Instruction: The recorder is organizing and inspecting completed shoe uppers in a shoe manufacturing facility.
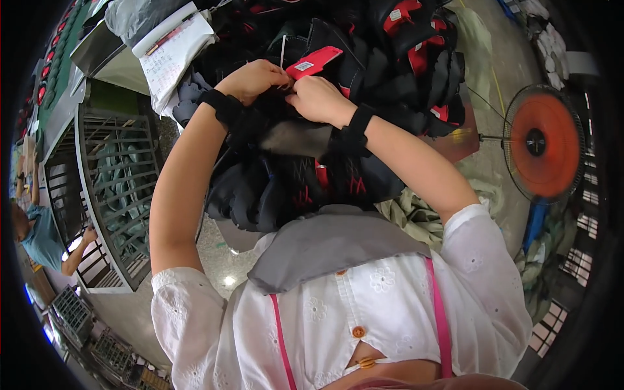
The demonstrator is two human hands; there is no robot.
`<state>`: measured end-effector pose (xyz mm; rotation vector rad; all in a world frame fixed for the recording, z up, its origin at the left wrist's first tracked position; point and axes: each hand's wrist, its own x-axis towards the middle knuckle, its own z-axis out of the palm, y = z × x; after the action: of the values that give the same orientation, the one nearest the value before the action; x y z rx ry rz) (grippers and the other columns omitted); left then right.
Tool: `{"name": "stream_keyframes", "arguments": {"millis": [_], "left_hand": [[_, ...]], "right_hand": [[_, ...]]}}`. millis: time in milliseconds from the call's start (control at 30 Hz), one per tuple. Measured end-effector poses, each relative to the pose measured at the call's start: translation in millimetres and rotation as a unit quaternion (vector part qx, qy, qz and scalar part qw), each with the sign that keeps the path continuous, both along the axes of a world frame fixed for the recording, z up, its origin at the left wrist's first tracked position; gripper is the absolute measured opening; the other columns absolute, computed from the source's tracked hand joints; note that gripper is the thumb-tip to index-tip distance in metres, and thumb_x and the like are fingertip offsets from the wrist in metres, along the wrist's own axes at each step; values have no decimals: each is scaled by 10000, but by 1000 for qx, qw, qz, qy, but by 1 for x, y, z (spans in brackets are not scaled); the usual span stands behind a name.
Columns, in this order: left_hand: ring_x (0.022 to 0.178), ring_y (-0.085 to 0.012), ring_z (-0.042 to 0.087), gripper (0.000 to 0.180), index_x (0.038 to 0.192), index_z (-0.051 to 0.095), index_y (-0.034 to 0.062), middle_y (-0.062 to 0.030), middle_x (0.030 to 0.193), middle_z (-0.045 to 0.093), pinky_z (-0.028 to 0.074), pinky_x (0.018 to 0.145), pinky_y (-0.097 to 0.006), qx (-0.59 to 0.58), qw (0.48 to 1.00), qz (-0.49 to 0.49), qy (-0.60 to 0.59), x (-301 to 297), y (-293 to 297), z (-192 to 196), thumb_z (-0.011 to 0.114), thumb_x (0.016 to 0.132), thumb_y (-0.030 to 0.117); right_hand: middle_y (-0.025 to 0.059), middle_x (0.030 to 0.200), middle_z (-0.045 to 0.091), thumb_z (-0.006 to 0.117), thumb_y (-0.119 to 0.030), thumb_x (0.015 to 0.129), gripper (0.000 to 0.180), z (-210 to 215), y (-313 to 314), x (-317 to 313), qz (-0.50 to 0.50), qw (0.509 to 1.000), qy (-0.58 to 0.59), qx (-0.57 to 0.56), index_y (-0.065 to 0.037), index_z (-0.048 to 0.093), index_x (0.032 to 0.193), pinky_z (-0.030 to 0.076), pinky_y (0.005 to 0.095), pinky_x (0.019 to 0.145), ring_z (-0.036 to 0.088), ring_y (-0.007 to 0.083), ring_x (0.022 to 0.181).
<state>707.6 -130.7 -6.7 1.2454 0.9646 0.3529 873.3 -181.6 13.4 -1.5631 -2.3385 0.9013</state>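
My left hand and my right hand meet over a heap of black shoe uppers, fingertips nearly touching. Both are closed in a pinch, and what lies between the fingers is too small to make out. Just beyond them, a red shoe tongue with a white label rises from a black upper. A thin white strip stands up beside my left fingers. Black bands circle both wrists. Below my forearms are more black uppers, some with red stitching or lacing.
Papers with a pen lie at the upper left. A metal rack of green items stands on the left, with another person beyond it. On the right are an orange fan and crumpled pale cloth.
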Motion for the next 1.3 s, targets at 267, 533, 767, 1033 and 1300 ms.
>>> {"name": "stream_keyframes", "arguments": {"millis": [267, 533, 767, 1033, 1300], "left_hand": [[839, -142, 558, 193, 911, 637, -52, -87, 906, 616, 421, 765, -246, 46, 998, -34, -15, 3, 2, 1, 541, 826, 93], [637, -117, 523, 283, 843, 631, -52, -44, 679, 606, 404, 627, -265, 152, 977, -68, 134, 10, -6, 17, 584, 826, 226], [967, -183, 510, 214, 873, 632, -20, -134, 1027, 556, 424, 783, -292, 263, 960, 72, 57, 43, -29, 42, 559, 853, 180], [1091, -188, 442, 148, 941, 543, -4, -134, 1194, 454, 332, 916, -272, 320, 881, 334, -94, 83, -59, 19, 543, 856, 117], [1150, -264, 450, 676, 1249, 208, 14, -160, 1202, 444, 399, 909, -349, 294, 931, 217, -15, 114, -82, -16, 666, 763, 118]], "right_hand": [[237, 731, 599, 614, -165, 722, 208, -15, 3, -2, -42, 998, 39, 6, 41, 629, 698, 464, 440, 683, 591, 387, 743], [197, 767, 614, 614, -195, 684, 234, 25, -15, 26, 24, 998, 30, 43, 5, 636, 804, 466, 426, 685, 598, 351, 766], [158, 689, 611, 549, -44, 725, 137, 25, -3, 64, -122, 957, 255, 70, 16, 590, 841, 464, 319, 579, 620, 243, 611], [109, 693, 649, 568, -128, 828, 200, 17, -2, 92, -182, 903, 389, -8, 57, 625, 878, 502, 261, 533, 630, 155, 602], [84, 683, 622, 544, -125, 866, 176, 48, -25, 114, -123, 865, 484, 41, 41, 587, 905, 473, 211, 508, 602, 126, 586]]}}
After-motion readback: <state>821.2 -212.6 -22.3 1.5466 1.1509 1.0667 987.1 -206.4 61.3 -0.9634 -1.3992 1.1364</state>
